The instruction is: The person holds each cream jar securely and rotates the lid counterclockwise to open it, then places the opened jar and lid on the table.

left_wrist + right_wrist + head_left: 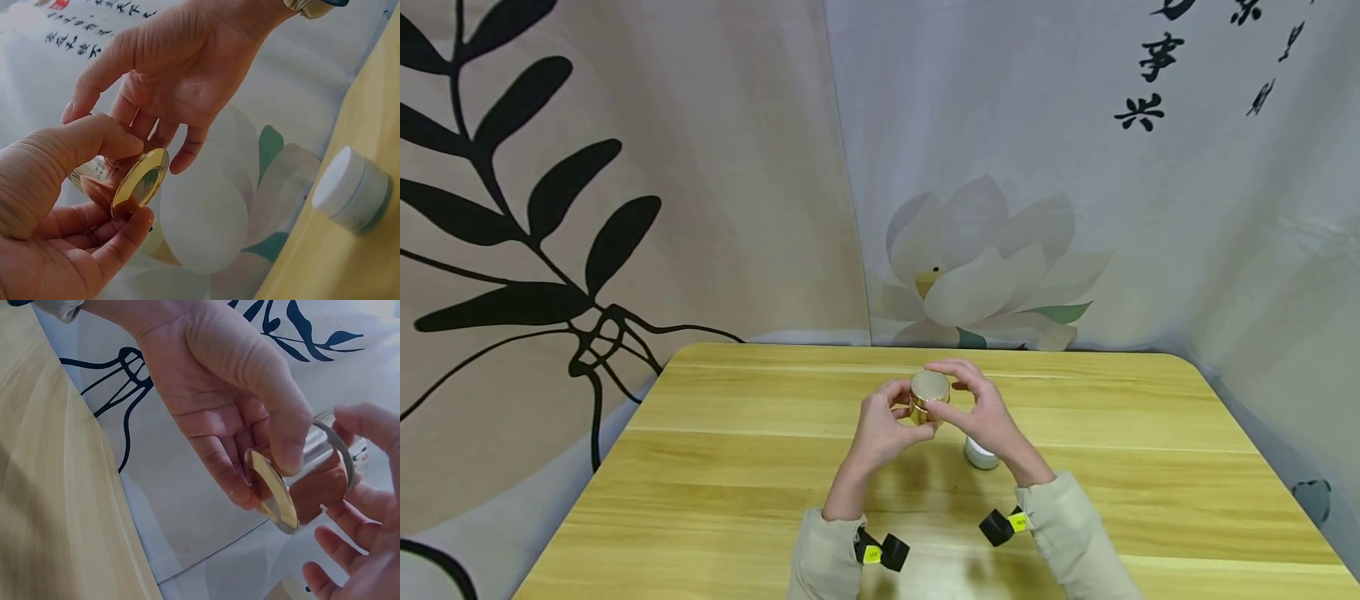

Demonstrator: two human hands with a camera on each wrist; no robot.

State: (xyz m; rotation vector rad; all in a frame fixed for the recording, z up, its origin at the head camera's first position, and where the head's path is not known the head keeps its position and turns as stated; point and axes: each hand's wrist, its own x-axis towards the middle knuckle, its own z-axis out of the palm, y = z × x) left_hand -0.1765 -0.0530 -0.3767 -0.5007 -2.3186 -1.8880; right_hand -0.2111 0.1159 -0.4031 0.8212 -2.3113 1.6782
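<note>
Both hands hold a shiny gold cosmetic jar [930,385] above the table, its pale round end facing up in the head view. My left hand [883,425] grips the jar from the left, thumb and fingers on its body. In the left wrist view the flared gold end [145,180] shows beside the left fingertips. My right hand [988,415] holds the pale end from the right, thumb at the near side and fingers at the far side. Fingers partly hide the jar's mirror-like side [319,481]. A white lidded jar [353,190] stands on the table, partly behind the right wrist in the head view.
The wooden table [730,467] has light planks and rounded far corners. Behind it hangs a printed cloth [760,167] with dark leaves, a pale lotus and black characters. Small black devices [997,527] with yellow labels sit at both wrists.
</note>
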